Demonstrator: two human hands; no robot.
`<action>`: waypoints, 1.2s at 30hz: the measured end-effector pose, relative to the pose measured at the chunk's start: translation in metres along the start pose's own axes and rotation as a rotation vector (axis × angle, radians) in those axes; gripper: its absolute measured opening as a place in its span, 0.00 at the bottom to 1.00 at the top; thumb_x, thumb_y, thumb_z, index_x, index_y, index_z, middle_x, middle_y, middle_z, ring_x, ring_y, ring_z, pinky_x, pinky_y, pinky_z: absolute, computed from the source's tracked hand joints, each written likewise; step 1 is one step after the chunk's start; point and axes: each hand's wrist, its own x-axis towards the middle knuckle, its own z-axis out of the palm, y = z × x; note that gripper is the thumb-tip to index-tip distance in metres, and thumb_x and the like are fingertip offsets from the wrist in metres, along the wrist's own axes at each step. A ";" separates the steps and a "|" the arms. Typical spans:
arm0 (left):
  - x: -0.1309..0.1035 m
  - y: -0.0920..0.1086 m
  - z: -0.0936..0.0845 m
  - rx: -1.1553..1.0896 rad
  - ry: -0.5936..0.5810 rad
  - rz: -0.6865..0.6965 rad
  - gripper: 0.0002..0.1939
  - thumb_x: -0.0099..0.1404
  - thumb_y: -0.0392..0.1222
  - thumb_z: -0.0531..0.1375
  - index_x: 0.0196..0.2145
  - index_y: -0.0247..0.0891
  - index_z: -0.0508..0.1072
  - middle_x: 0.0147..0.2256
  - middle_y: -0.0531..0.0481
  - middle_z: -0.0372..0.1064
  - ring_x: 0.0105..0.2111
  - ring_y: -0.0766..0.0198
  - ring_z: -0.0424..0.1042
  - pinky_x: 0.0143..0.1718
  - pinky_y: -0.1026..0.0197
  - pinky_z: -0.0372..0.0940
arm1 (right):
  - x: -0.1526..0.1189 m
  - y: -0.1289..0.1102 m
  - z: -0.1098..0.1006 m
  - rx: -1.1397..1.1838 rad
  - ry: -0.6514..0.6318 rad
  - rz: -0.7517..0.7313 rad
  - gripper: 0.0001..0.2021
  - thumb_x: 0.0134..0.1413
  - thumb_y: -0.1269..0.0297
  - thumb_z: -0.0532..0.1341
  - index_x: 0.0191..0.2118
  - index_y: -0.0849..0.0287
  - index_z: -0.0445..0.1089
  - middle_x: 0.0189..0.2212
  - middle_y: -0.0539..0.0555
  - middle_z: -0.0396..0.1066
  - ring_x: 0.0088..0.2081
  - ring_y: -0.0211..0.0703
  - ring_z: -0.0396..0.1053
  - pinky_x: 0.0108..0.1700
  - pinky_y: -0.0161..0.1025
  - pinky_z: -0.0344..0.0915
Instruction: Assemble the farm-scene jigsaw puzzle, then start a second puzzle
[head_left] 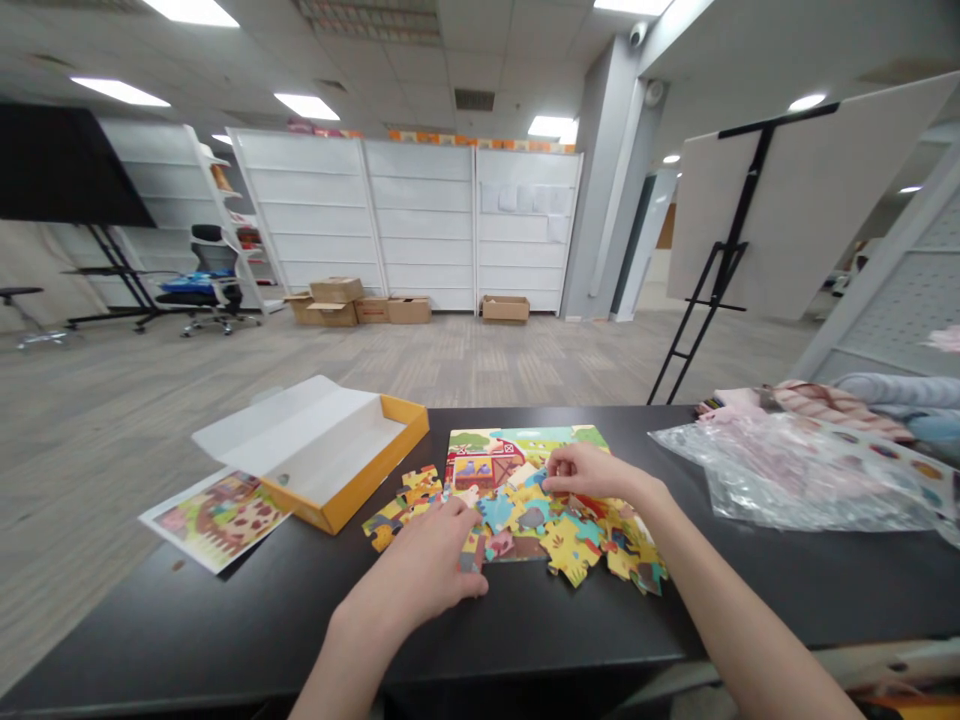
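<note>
A heap of loose jigsaw puzzle pieces [574,545], mostly yellow and light blue, spreads over the near part of a farm-picture puzzle board [480,440] with a red barn on it. My left hand [431,560] lies palm down at the heap's left side, fingers apart, touching pieces; some are hidden beneath it. Over the middle of the heap, my right hand [589,470] has its thumb and fingers closed in a pinch at a blue puzzle piece [538,479]. More yellow pieces [420,484] lie beyond my left hand.
An open yellow box [375,465] with a white lid stands left on the black table [247,640]. A printed picture sheet [232,520] lies partly under it. Clear plastic packaging [795,480] and folded fabrics [840,410] are at the right.
</note>
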 end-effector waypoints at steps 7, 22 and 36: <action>-0.014 -0.009 -0.004 0.000 -0.018 -0.053 0.25 0.53 0.46 0.65 0.50 0.41 0.73 0.55 0.41 0.68 0.56 0.47 0.67 0.56 0.51 0.63 | 0.000 -0.002 0.000 0.003 0.045 0.007 0.14 0.52 0.52 0.66 0.32 0.60 0.72 0.27 0.54 0.77 0.28 0.42 0.71 0.30 0.35 0.61; -0.022 -0.009 -0.017 0.066 -0.053 -0.136 0.26 0.52 0.35 0.64 0.51 0.42 0.73 0.52 0.41 0.71 0.54 0.48 0.71 0.54 0.52 0.65 | 0.005 0.006 0.005 -0.029 0.044 -0.005 0.12 0.53 0.54 0.64 0.31 0.59 0.72 0.26 0.52 0.76 0.27 0.41 0.70 0.29 0.35 0.60; -0.023 -0.016 -0.026 -0.083 -0.097 -0.206 0.26 0.51 0.39 0.67 0.49 0.38 0.71 0.52 0.42 0.71 0.53 0.49 0.70 0.51 0.56 0.63 | 0.007 0.009 0.004 -0.047 0.064 -0.017 0.14 0.53 0.52 0.64 0.31 0.60 0.72 0.24 0.53 0.75 0.26 0.41 0.69 0.29 0.34 0.60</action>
